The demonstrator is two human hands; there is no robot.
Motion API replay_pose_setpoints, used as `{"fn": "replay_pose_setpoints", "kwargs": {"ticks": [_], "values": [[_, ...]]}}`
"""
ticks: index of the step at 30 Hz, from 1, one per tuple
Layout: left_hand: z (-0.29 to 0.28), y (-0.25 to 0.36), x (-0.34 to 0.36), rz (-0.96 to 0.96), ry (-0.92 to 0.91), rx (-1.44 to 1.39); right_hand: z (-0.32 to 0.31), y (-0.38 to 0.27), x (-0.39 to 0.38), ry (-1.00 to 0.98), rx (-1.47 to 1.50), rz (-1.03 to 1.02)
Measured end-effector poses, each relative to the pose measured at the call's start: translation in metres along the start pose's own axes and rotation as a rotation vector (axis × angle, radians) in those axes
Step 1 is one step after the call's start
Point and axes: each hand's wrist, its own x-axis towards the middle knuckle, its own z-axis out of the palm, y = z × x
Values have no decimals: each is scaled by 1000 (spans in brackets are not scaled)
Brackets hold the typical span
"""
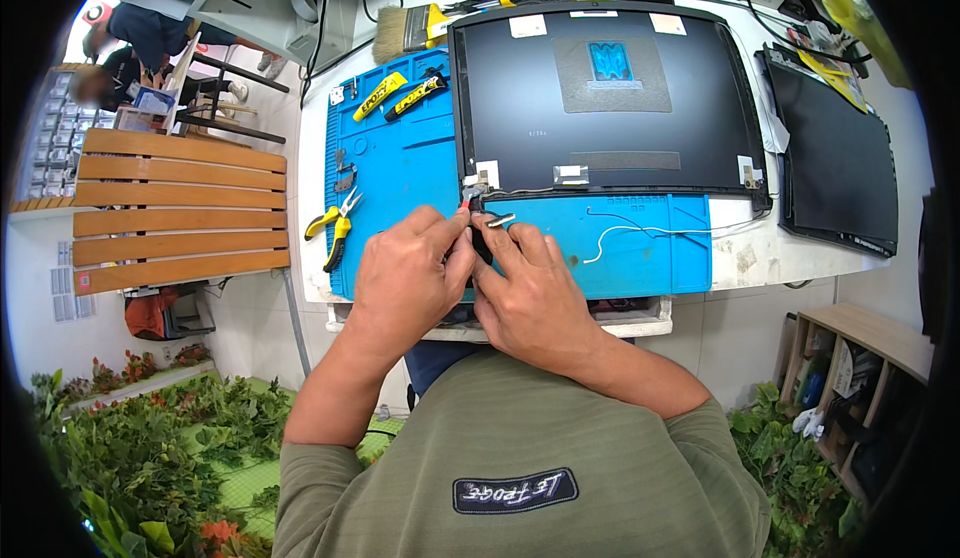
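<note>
A black laptop screen lid lies on the blue work mat, its inner side facing up. My left hand and my right hand meet at the lid's lower left corner, fingers pinched close together. A small red bit shows at the left fingertips, and a small dark and silver piece sticks out by the right fingers. What each hand grips is mostly covered by the fingers. Just above them is a metal hinge. A thin white cable runs across the mat to the lid's lower right corner.
Yellow-handled pliers lie left of my hands. Two glue tubes, one yellow and one black, rest on the mat near a wide brush. A dark flat panel stands at the right. Beyond the table are a slatted wooden bench and people.
</note>
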Motion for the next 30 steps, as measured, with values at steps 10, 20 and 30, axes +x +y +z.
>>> {"fn": "replay_pose_setpoints", "kwargs": {"ticks": [10,20,30], "values": [[5,-4,-1,73,-3,18,0,1,-1,-24,3,2],[2,-4,2,81,-44,81,-1,1,1,-3,-9,-2],[3,3,1,61,-27,147,-1,2,0,-6,3,1]]}}
